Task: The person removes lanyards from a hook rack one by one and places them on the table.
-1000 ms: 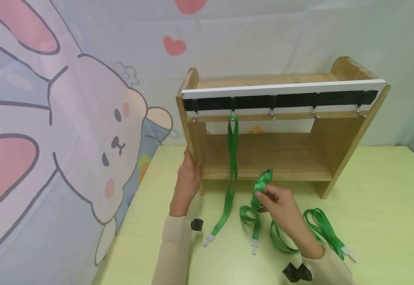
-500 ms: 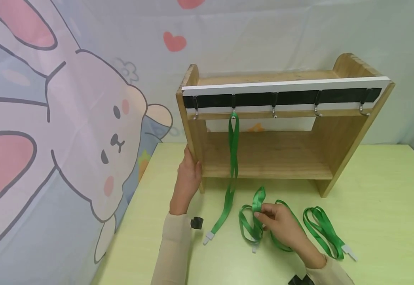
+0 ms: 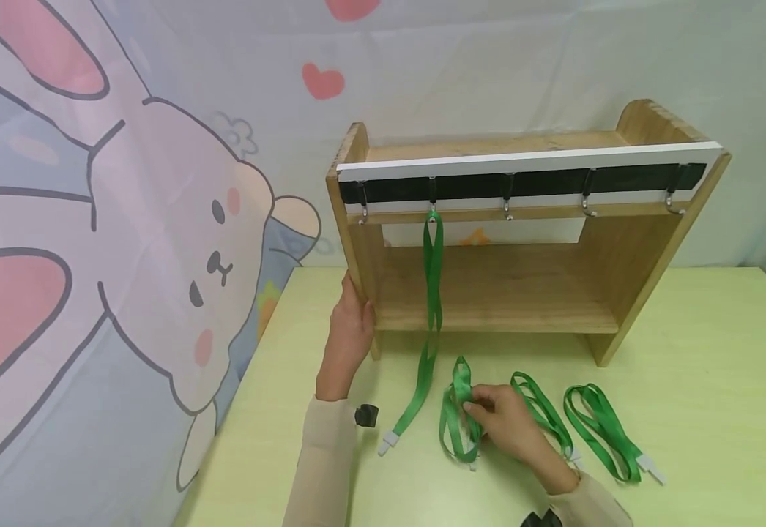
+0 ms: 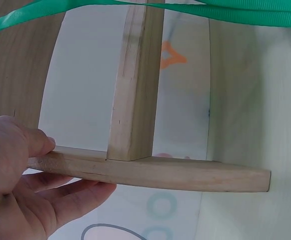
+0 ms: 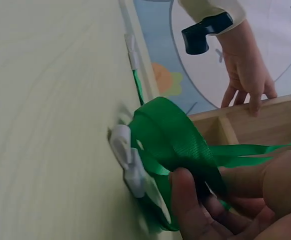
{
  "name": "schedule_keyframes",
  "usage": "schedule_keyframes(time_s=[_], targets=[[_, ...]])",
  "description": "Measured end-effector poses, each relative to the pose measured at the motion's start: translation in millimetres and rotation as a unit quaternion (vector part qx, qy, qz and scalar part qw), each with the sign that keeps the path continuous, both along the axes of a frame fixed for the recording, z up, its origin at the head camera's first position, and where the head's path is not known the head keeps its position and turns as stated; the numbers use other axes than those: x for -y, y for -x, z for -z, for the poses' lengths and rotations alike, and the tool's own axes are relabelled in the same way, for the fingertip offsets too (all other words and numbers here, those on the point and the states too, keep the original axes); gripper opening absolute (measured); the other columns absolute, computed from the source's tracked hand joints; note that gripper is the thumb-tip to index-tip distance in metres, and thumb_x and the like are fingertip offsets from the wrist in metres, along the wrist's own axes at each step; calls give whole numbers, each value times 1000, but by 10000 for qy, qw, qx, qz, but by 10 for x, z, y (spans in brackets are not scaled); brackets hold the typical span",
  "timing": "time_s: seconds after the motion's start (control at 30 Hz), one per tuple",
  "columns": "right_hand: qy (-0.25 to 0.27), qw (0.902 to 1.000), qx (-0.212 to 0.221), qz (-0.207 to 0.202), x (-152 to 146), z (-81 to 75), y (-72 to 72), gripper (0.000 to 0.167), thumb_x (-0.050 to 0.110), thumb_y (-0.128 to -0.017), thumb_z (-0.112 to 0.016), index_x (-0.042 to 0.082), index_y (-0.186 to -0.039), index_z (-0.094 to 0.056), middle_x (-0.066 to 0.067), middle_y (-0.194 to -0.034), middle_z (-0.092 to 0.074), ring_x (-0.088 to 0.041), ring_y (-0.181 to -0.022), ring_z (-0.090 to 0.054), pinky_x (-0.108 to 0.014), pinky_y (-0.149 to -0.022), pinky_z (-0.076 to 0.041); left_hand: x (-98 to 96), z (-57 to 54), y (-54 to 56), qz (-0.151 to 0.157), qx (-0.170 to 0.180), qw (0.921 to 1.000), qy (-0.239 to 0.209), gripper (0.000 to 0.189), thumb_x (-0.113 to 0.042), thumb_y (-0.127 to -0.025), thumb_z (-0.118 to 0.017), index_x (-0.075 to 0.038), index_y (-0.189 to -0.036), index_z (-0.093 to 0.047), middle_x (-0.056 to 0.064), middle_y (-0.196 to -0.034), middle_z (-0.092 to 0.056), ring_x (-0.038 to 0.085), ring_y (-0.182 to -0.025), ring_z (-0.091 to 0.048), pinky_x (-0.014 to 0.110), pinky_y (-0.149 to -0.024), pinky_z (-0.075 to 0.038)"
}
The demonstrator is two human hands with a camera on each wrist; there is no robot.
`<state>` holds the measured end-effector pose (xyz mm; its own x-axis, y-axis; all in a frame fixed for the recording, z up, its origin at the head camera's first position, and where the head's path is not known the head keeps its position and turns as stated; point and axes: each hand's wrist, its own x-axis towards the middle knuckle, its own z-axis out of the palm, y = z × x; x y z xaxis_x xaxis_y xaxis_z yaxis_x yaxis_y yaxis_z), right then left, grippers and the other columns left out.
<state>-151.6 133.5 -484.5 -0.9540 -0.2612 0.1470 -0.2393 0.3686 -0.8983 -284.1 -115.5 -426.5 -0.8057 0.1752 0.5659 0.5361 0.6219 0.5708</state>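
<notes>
My left hand point(image 3: 348, 329) grips the left side panel of the wooden rack point(image 3: 498, 322); the left wrist view has its thumb on one face of the panel point(image 4: 185, 173) and fingers on the other. Low over the table, my right hand point(image 3: 504, 417) pinches a looped green lanyard point(image 3: 460, 410) between thumb and fingers. Its white clip point(image 5: 130, 165) shows close to the tabletop in the right wrist view. Another green lanyard point(image 3: 432, 285) hangs from the second hook from the left, its clip end point(image 3: 388, 442) lying on the table.
Two more folded green lanyards, a nearer one point(image 3: 544, 410) and an outer one point(image 3: 603, 432), lie right of my right hand. Several metal hooks point(image 3: 507, 208) line the rack's white front rail point(image 3: 528, 159). Behind stands a printed cloth backdrop point(image 3: 488, 66).
My right hand has moved down and slightly left with the lanyard, lowering it toward the table. The left hand keeps its grip on the rack.
</notes>
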Motion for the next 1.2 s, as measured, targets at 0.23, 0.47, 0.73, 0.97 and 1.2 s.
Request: schedule_keyframes(time_s=[0.23, 0.47, 0.73, 0.97, 1.2], targets=[[-266, 9991, 292, 171, 30, 49, -4, 16, -3, -96, -61, -2, -81, -64, -5, -64, -61, -17, -49, -59, -28, -46, -52, -1, -2, -20, -13, -190, 9998, 60, 58, 6, -100, -52, 8, -150, -23, 37, -128, -54, 50, -111, -61, 58, -86, -53], [-1322, 9886, 57, 711, 48, -44, -5, 9, 5, -92, -70, -3, -90, -72, -2, -73, -68, -10, -56, -58, -26, -51, -49, 5, -51, -18, -6, -205, 9998, 62, 58, 6, -100, -53, 8, -150, -23, 36, -129, -53, 50, -111, -61, 58, -85, -54], [-2137, 9717, -327, 947, -4, -154, 16, 16, 12, -95, -70, 3, -82, -73, 6, -58, -54, -7, -45, -41, -25, -46, -37, 18, -77, -7, 8, -207, 9997, 84, 59, 4, -101, -52, 6, -151, -21, 36, -131, -52, 50, -112, -61, 58, -86, -54], [-2226, 9701, -470, 848, -74, -224, 66, 15, 13, -97, -67, 1, -89, -74, 5, -63, -59, -7, -50, -48, -27, -50, -44, 16, -64, -2, 21, -103, 9999, 36, 59, 4, -102, -51, 6, -152, -20, 36, -135, -50, 49, -115, -60, 58, -88, -53], [-2095, 9691, -687, 1108, -103, -426, 129, 15, 14, -97, -66, 3, -93, -74, -2, -75, -68, -12, -61, -60, -33, -56, -50, -3, -25, -15, 19, 103, 9999, -2, 60, 4, -101, -51, 6, -153, -20, 36, -134, -51, 49, -114, -61, 57, -87, -54]])
